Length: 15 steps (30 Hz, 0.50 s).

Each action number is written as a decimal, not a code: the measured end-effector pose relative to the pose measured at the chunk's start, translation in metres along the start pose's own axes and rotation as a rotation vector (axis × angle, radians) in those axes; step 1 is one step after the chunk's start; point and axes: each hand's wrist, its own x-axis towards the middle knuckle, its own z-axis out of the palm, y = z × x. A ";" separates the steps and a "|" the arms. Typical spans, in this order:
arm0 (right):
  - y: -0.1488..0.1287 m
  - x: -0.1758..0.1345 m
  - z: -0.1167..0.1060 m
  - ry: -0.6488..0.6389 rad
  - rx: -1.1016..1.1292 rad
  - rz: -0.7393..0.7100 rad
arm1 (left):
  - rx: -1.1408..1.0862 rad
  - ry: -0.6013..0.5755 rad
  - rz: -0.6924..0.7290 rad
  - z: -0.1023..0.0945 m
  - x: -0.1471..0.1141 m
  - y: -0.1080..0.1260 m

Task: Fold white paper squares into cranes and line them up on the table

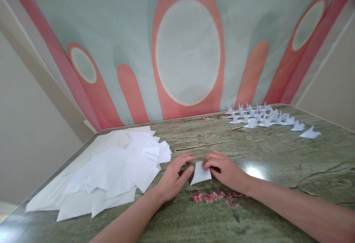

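A small white piece of paper (200, 173), four-sided with a pointed lower left corner, lies on the table between my hands. My right hand (224, 169) pinches its upper right edge between thumb and curled fingers. To the left, my left hand (177, 176) rests at the table with thumb and fingers apart, its thumb tip close to the paper's left edge. Nothing shows between the fingers of that hand. Whether the paper is folded in layers is too small to tell.
A wide heap of white paper sheets (111, 169) covers the table's left side. At the back right stand several folded white paper cranes (266, 121). The wood-patterned table (266, 213) has a pink flower print and ends at a patterned wall covering (188, 50).
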 end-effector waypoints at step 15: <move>0.000 -0.003 0.000 -0.027 -0.055 -0.069 | 0.242 -0.078 0.242 0.005 -0.005 0.010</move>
